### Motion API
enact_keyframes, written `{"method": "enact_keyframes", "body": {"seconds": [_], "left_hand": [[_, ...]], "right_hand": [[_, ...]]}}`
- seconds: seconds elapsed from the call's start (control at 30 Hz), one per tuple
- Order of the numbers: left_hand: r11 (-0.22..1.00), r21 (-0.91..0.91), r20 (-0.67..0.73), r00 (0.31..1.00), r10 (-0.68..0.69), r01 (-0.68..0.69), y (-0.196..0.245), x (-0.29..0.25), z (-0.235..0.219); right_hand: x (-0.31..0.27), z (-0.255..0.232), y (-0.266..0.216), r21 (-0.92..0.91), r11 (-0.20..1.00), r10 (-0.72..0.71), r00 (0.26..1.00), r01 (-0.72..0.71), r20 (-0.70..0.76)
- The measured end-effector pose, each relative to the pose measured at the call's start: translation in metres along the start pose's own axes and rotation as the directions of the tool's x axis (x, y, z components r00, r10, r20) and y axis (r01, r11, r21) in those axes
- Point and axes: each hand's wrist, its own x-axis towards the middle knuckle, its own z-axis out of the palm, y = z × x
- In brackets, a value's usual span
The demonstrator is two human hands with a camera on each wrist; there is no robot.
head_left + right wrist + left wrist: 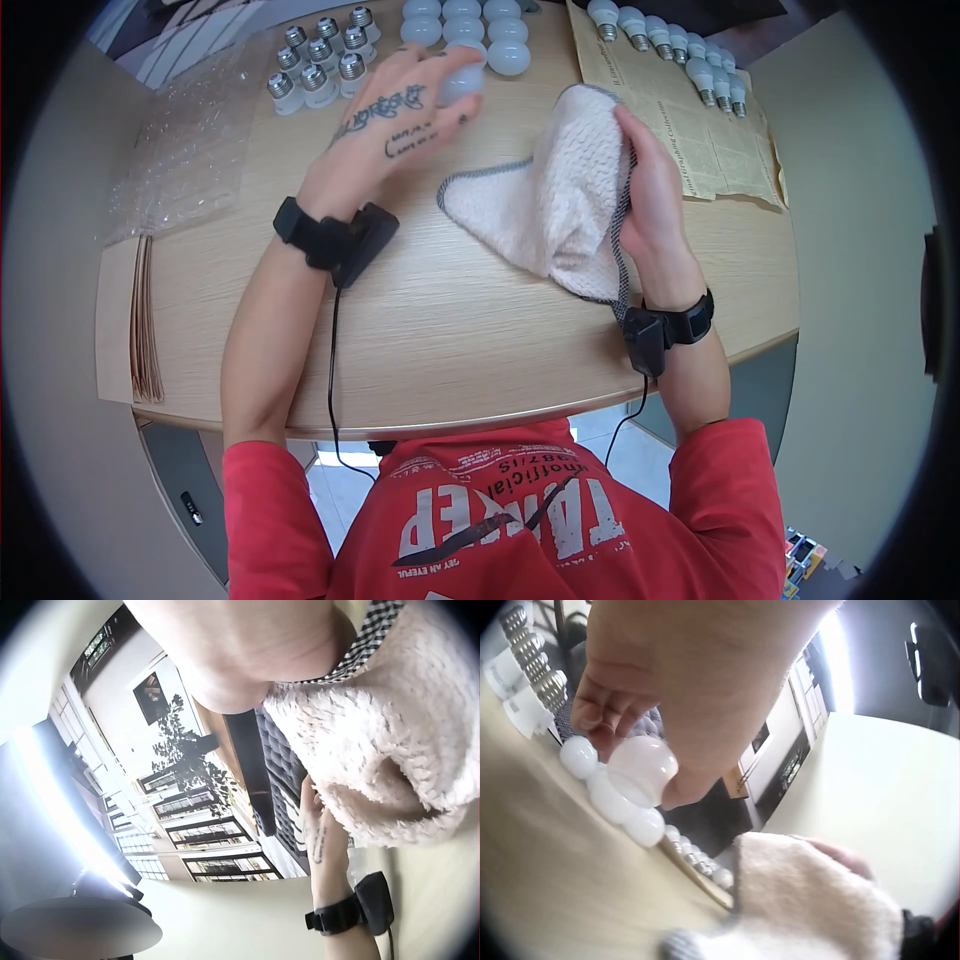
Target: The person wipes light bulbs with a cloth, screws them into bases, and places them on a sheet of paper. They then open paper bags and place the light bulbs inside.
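Note:
My left hand (pixel 405 115) pinches a translucent white bulb cover (pixel 642 769) between thumb and fingers, just in front of the group of other covers. Its open underside shows in the left wrist view. More white bulb covers (pixel 509 57) stand in short rows at the back of the table. My right hand (pixel 655 190) grips a cream fleecy cloth (pixel 580 190) with a black-and-white checked edge. The cloth bunches up over the fingers and hides most of them, and one corner drapes to the left toward the other hand.
Several bulb bases with screw caps (pixel 320 85) stand at the back left, near clear bubble wrap (pixel 185 150). Whole bulbs (pixel 660 38) lie in rows on printed brown paper (pixel 650 120) at the back right. Folded brown paper bags (pixel 130 320) lie at the left edge.

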Motion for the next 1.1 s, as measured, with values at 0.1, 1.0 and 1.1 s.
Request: {"method": "enact_keyframes", "body": {"seconds": [0.1, 1.0, 1.1], "left_hand": [[0.987, -0.152, 0.067, 0.996, 0.055, -0.045, 0.027, -0.004, -0.010], [0.951, -0.279, 0.051, 0.987, 0.153, -0.133, 0.062, -0.011, -0.015], [0.967, -0.212, 0.099, 0.981, 0.169, -0.145, 0.072, -0.013, -0.022]], "right_hand": [[0.000, -0.001, -0.005, 0.047, 0.995, -0.087, 0.995, 0.090, -0.057], [-0.020, 0.015, 0.014, -0.591, 0.611, -0.350, 0.849, 0.527, 0.395], [-0.020, 0.016, 0.016, -0.560, 0.721, -0.212, 0.900, 0.407, 0.381]]}}
